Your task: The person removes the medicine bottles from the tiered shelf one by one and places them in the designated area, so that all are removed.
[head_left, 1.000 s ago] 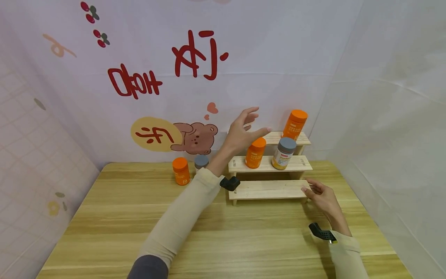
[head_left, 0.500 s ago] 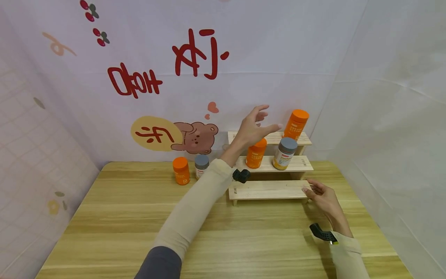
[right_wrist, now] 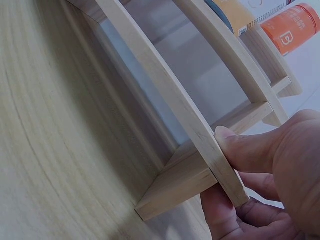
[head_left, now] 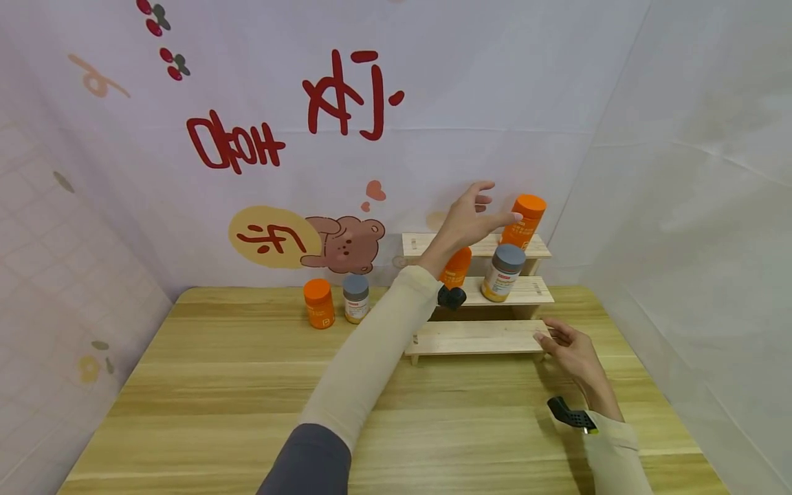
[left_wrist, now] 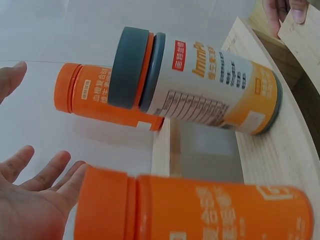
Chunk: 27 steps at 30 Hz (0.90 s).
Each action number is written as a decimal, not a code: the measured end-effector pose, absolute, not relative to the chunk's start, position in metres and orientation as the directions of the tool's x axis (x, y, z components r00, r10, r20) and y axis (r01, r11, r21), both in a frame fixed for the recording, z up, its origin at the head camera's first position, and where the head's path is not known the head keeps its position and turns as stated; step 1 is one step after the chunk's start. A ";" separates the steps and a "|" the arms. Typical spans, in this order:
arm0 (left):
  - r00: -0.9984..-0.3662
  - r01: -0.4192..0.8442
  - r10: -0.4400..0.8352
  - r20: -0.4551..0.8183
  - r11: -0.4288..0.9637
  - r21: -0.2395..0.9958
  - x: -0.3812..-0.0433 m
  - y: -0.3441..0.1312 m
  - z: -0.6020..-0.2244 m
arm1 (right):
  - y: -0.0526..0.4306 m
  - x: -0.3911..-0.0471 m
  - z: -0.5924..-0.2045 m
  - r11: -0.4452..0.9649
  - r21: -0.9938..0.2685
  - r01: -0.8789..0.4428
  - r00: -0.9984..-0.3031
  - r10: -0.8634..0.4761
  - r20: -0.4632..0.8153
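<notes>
My left hand [head_left: 467, 220] reaches over the three-step wooden shelf [head_left: 476, 338], fingers spread and thumb out. In the head view its thumb overlaps the orange supplement bottle [head_left: 527, 225] on the top step; the left wrist view shows a gap between the fingers and that bottle [left_wrist: 90, 95]. The middle step carries a grey-lidded white-and-yellow bottle [head_left: 502, 276] and another orange bottle [head_left: 456, 269], the latter partly hidden by my left wrist. My right hand [head_left: 575, 354] pinches the right end of the lowest step, thumb [right_wrist: 240, 145] above and fingers below.
Left of the shelf, an orange bottle [head_left: 319, 304] and a grey-lidded bottle [head_left: 356, 300] stand on the wooden table [head_left: 247, 399]. A printed white cloth [head_left: 482, 89] hangs behind the table, with more cloth at both sides.
My left hand has moved right across the shelf, toward the orange bottle on the top step, staying spread. The right hand has kept its place on the lowest step. The bottles stand where they were.
</notes>
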<state>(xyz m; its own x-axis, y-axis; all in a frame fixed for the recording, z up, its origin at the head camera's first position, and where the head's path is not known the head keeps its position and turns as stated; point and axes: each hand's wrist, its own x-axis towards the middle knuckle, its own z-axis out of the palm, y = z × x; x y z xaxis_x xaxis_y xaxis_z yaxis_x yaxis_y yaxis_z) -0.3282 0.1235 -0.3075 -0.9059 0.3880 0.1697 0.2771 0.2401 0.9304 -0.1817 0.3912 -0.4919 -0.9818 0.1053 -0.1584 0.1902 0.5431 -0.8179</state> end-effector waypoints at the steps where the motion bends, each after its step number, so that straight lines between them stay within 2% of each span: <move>1: -0.905 0.277 0.391 0.168 0.241 0.930 -0.329 0.126 -0.308 | 0.391 -0.182 -0.492 0.545 -0.817 0.188 -0.982 0.105 -0.155; 10: -0.900 0.287 0.405 0.160 0.278 0.917 -0.334 0.146 -0.314 | 0.388 -0.186 -0.494 0.557 -0.813 0.172 -0.985 0.096 -0.142; 27: -0.927 0.264 0.348 0.140 0.341 0.902 -0.336 0.183 -0.320 | 0.392 -0.182 -0.490 0.542 -0.816 0.200 -0.980 0.102 -0.173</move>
